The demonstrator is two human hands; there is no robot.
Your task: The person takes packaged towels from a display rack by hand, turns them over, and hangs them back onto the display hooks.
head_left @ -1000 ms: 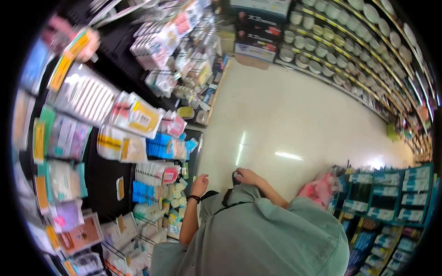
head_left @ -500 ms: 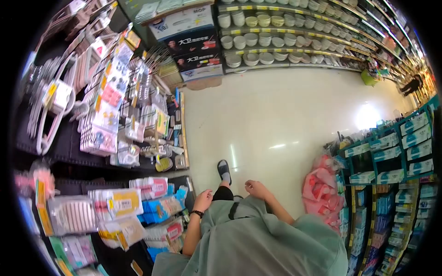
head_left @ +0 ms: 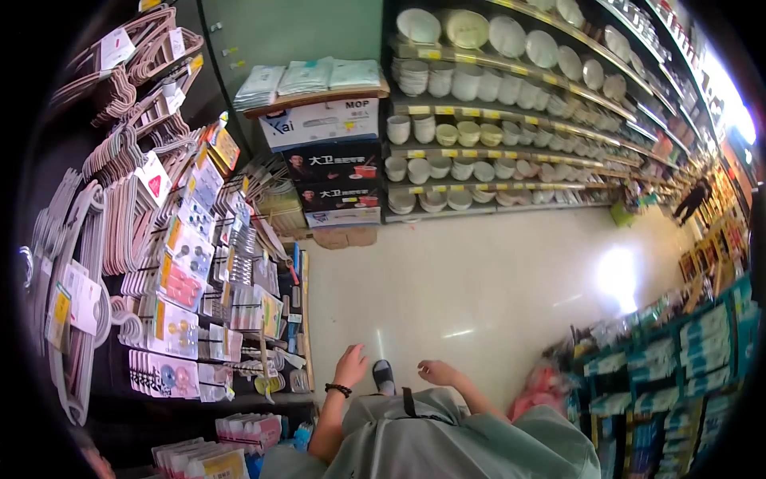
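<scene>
My left hand (head_left: 351,368), with a dark bead bracelet (head_left: 338,389) on its wrist, hangs in front of my body at the left, its fingers loosely bent and nothing seen in it. To the right, my right hand (head_left: 438,373) is held at about the same height, fingers slightly curled and apart, holding nothing. Neither hand touches any goods. Nearest my left hand is the rack of hanging packs, with a carded pack (head_left: 175,329) and grey-white hangers (head_left: 83,295). A foot in a dark slipper (head_left: 384,375) shows between the hands.
Pale shiny floor (head_left: 447,279) lies ahead. Stacked mop boxes (head_left: 339,164) stand at the far left, beside long shelves of bowls (head_left: 471,168). At the right are a pink-red bag (head_left: 539,389) and a teal rack (head_left: 638,363). Another person (head_left: 692,199) is far off at the right.
My view has tilted up, so the shelves and boxes sit lower in the picture and more bowls show. Both hands have stayed in front of my body, still empty.
</scene>
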